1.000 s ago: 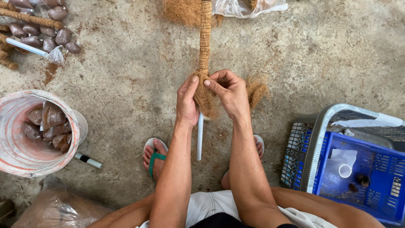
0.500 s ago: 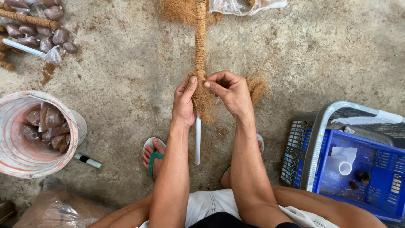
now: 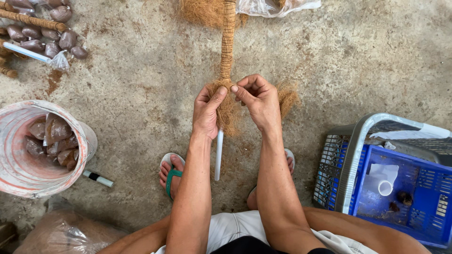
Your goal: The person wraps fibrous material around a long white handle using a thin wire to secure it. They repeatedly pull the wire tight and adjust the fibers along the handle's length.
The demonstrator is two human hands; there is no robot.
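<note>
Between the two hands, at the middle of the view, sits a tuft of brown fibre (image 3: 227,110), bunched around a white pole (image 3: 218,157) just where the pole's fibre-wrapped stretch (image 3: 228,40) ends. Left hand (image 3: 206,113) is closed around the tuft's left side, thumb laid up along it. Right hand (image 3: 256,101) pinches the top of the tuft between thumb and forefinger, its other fingers curled. Bare pole runs down from the hands to lie on the concrete floor (image 3: 141,94) between the feet; the left foot wears a green-strapped sandal (image 3: 170,174). More loose fibre (image 3: 288,99) lies just right of the right hand, and a larger heap (image 3: 202,10) sits at the top edge beside a clear plastic bag (image 3: 278,5). Well to the left stands a white bucket (image 3: 14,160) holding brown packets (image 3: 52,138), with a small marker (image 3: 98,178) near it. Right of the legs is a blue crate (image 3: 423,221) inside a grey basket (image 3: 351,160).
</note>
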